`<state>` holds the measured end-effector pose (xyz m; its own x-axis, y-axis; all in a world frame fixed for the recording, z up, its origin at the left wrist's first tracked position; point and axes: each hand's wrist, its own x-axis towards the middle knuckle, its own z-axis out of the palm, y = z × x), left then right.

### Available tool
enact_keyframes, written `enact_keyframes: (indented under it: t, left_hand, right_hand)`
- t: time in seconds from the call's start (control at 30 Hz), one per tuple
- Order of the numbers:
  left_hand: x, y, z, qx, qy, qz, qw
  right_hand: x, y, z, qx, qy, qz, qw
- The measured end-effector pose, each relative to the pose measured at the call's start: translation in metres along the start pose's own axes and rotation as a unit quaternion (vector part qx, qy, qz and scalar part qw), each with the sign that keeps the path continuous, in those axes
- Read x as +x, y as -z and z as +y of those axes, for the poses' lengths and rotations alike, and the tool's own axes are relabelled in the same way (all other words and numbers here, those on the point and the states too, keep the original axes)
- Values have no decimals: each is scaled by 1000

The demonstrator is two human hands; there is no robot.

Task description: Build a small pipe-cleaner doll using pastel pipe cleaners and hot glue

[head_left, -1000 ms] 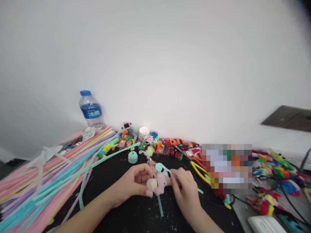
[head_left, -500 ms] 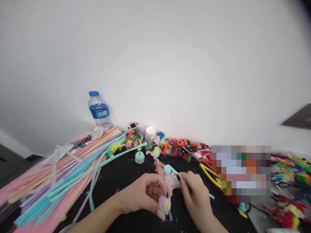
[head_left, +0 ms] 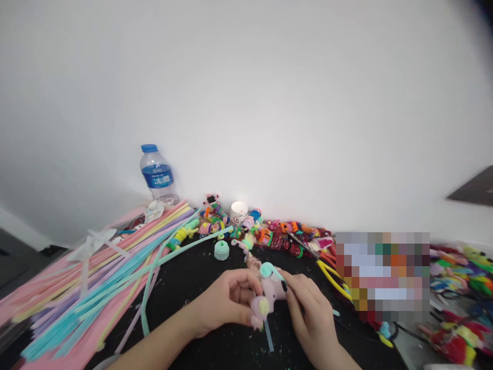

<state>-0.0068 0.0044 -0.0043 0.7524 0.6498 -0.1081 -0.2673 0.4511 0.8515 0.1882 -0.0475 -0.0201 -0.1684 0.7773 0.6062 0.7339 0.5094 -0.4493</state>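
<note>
My left hand [head_left: 227, 303] is closed, its thumb and fingers pinching a small fuzzy lilac pipe-cleaner piece [head_left: 257, 308] with a yellow round centre. Opposite it, my right hand [head_left: 311, 308] grips the tail of a mint pipe-cleaner coil [head_left: 266, 269] between thumb and finger. Between the hands lies a pale pink tool [head_left: 272, 294] that looks like a hot glue gun, partly covered by my fingers, with a messy brownish front end [head_left: 253, 262]. A translucent bluish stick [head_left: 268, 336] shows below the lilac piece. Beyond my left hand, a mint coiled cylinder [head_left: 221, 251] stands on the black tabletop [head_left: 192, 280].
Bundled pastel pipe cleaners [head_left: 115, 277] cover the left side, near a water bottle [head_left: 157, 174]. Against the wall are a paper cup [head_left: 239, 212] and several colourful pipe-cleaner figures [head_left: 275, 237]. Yellow-handled scissors [head_left: 333, 277] lie at the right, beside a pixelated area.
My left hand has moved slightly up and tilted the lilac piece, bringing it nearer the pink tool. More of the bluish stick shows below. My right hand has barely moved.
</note>
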Motion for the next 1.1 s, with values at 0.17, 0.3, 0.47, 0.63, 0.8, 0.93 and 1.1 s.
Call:
enact_keyframes:
  t: [0.17,0.3,0.47,0.63,0.8,0.93,1.1]
  left_hand:
    - [5,6,5,59,-109,140,982]
    - [6,8,4,60,-110,120,985]
    - [4,4,-2,46,-87,62,993]
    - [5,3,-5,42,-81,54,994]
    - [6,4,-5,52,-78,64,994]
    - [7,4,-4,54,-78,67,993]
    - [6,5,-5,57,-79,64,993]
  right_hand:
    - [1,0,1,0,-52,28,998]
    - [2,1,0,5,-48,24,999]
    - [2,0,0,-3,-43,25,999]
    - [1,1,0,-5,-39,28,999]
    - [2,1,-2,0,-33,29,999]
    - [2,1,-2,5,-30,24,999]
    - [3,1,-2,22,-28,32,999]
